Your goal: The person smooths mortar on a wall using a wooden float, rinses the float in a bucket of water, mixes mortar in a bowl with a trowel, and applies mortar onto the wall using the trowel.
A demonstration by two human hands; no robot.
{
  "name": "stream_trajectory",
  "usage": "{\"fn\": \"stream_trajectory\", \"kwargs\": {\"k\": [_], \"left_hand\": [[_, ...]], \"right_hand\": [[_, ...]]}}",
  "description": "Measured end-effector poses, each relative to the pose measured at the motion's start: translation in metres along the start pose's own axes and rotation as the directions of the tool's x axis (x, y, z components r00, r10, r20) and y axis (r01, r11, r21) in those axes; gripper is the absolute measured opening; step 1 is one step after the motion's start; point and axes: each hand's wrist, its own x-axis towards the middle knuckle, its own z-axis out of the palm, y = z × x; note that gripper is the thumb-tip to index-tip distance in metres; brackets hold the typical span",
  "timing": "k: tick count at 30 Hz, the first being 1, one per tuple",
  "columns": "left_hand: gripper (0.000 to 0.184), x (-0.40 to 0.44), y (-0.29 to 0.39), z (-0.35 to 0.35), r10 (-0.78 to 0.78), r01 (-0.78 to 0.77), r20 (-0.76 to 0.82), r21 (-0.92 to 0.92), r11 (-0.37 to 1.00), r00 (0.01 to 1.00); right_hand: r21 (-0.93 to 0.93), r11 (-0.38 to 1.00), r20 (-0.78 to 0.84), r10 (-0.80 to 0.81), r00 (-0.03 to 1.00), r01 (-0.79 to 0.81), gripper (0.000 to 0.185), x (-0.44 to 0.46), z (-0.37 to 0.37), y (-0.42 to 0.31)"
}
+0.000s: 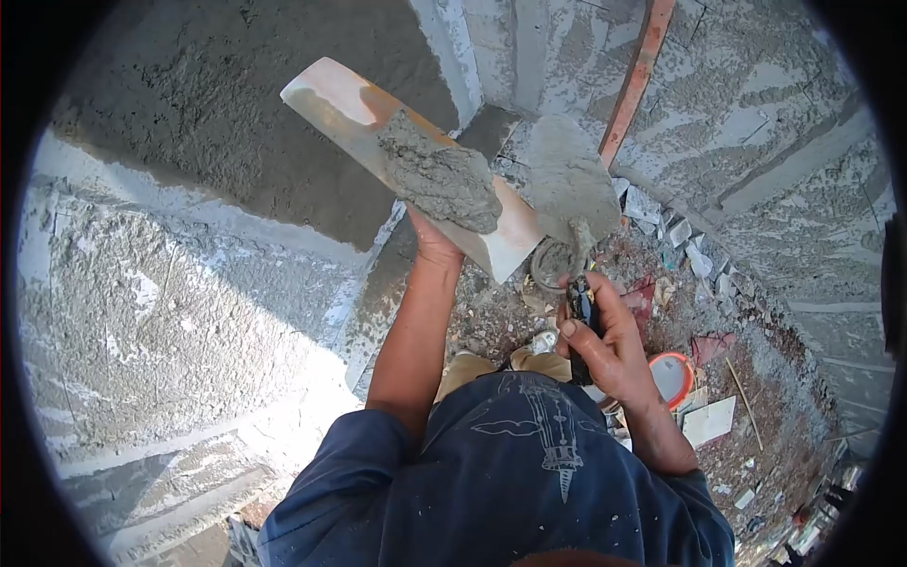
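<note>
Wet mortar sits heaped mid-board, spread toward the near end of the long flat board; far end is mostly bare. Head view, only one available: left hand grasps the board from below; fingers hidden behind it, so can't tell exact finger placement. Right hand has thumb and fingers wrapped on the dark handle of the trowel. Blade is mortar-smeared, beside the board's near end; contact can't be confirmed. Smooth darker patch upper left; orange-rimmed bucket on the rubble ground right of the person.

Handling, my read: mortar is heavy, soft, sticky, likely to slide if the board tips. Board stiff, probably slick when wet; best supported under the heap. Trowel light, thin blade; hold by handle only, clear of the mortar-caked neck.
</note>
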Motion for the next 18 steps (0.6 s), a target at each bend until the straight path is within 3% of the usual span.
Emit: {"fn": "stream_trajectory", "kwargs": {"k": [4, 8, 10, 11, 13, 16, 18], "left_hand": [[0.057, -0.017, 0.043, -0.023, 0.076, -0.075, 0.061, -0.025, 0.997, 0.995], [0.058, -0.051, 0.076, -0.032, 0.089, -0.085, -0.042, 0.075, 0.993, 0.995], [0.059, -0.059, 0.087, -0.044, 0.149, -0.15, 0.014, 0.088, 0.985, 0.989], [0.051, -0.073, 0.098, -0.02, 0.168, -0.168, 0.037, -0.011, 0.986, 0.985], [0.052, -0.086, 0.12, -0.005, 0.154, -0.152, 0.038, -0.051, 0.987, 0.987], [0.05, -0.101, 0.144, -0.025, 0.204, -0.203, -0.024, 0.042, 0.978, 0.979], [0.046, -0.108, 0.162, -0.048, 0.193, -0.19, -0.045, 0.072, 0.979, 0.98]], "right_hand": [[0.346, 0.891, 0.368, 0.16, 0.916, -0.295, 0.034, 0.004, 0.005, -0.002], [0.321, 0.837, 0.58, 0.196, 0.79, -0.443, 0.033, 0.025, 0.053, -0.01], [0.39, 0.792, 0.658, 0.117, 0.744, -0.469, 0.036, 0.033, 0.074, -0.006], [0.389, 0.817, 0.666, 0.069, 0.742, -0.426, 0.038, 0.032, 0.085, -0.009], [0.467, 0.762, 0.687, 0.007, 0.727, -0.449, 0.05, 0.031, 0.105, -0.008], [0.548, 0.636, 0.746, -0.078, 0.662, -0.543, 0.055, 0.04, 0.14, -0.019], [0.63, 0.637, 0.678, -0.174, 0.714, -0.444, 0.059, 0.043, 0.162, -0.036]]}}
